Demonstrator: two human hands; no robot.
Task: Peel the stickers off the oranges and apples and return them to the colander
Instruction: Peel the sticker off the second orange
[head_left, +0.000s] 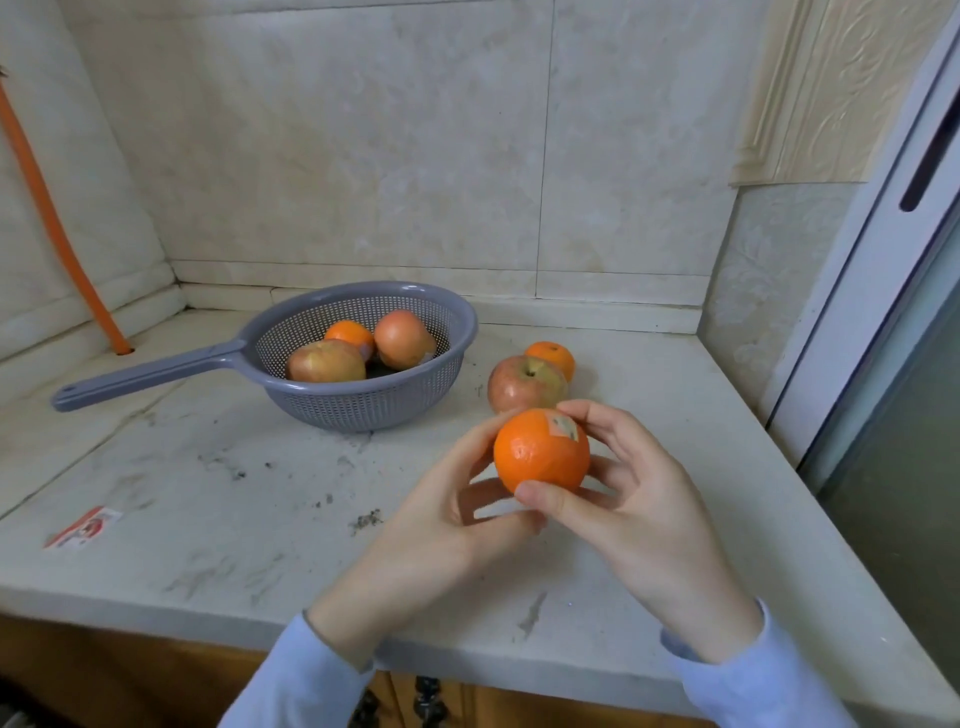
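Colander (363, 410) holds apples (324, 364), orange (347, 332); left hand (447, 514), right hand (639, 499) clasp stickered orange (535, 460) above counter (234, 493).

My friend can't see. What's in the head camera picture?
The left hand and right hand hold an orange, its sticker on top, above a counter. Behind, a grey colander holds three fruits; an apple and a second orange sit beside it.

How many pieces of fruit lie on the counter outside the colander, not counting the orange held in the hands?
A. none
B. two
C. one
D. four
B: only an apple and a small orange rest on the counter, to the right of the colander; the stickered orange is held by the left hand and the right hand.
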